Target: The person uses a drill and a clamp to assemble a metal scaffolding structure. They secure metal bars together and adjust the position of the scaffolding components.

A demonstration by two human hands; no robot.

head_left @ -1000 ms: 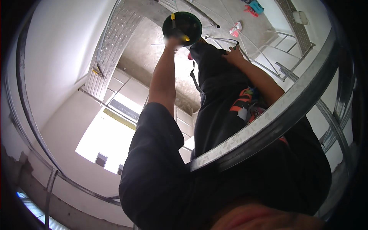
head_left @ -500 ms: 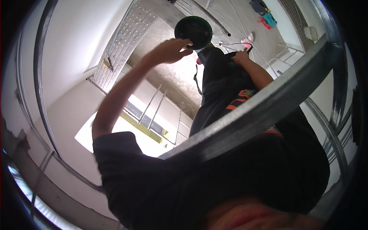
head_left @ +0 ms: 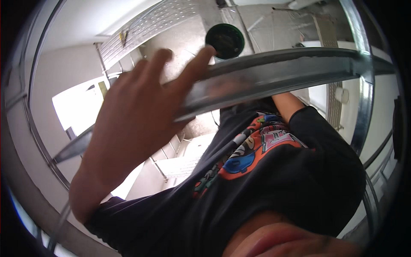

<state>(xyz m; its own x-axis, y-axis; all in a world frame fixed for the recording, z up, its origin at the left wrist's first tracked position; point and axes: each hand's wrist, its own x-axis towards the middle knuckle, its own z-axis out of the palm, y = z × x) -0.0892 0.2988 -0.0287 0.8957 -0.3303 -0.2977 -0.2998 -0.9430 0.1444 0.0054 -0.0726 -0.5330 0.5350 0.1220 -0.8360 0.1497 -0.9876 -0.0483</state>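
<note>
My left hand (head_left: 137,100) reaches across a long grey metal channel (head_left: 274,81), its fingers spread and slightly bent over the far edge. Part of it shows below the channel's near edge. The hand is a little blurred, and I cannot tell how firmly it touches the metal. Just beyond the fingertips, farther down, is a round green bucket (head_left: 224,41) with a dark inside; its contents are unclear. My right forearm (head_left: 289,105) runs down behind the channel, which hides my right hand.
An upright metal stud (head_left: 361,103) meets the channel on the right. Below at the far left lies a perforated plank (head_left: 150,28) with a small yellow-handled tool (head_left: 123,38) on it. Another perforated plank (head_left: 327,32) stands at the far right. Curved metal bars (head_left: 36,94) line the left.
My left hand has come up and toward me, away from the bucket, to the metal channel. The view has turned; the channel now lies across it, and my right hand has gone behind it.
</note>
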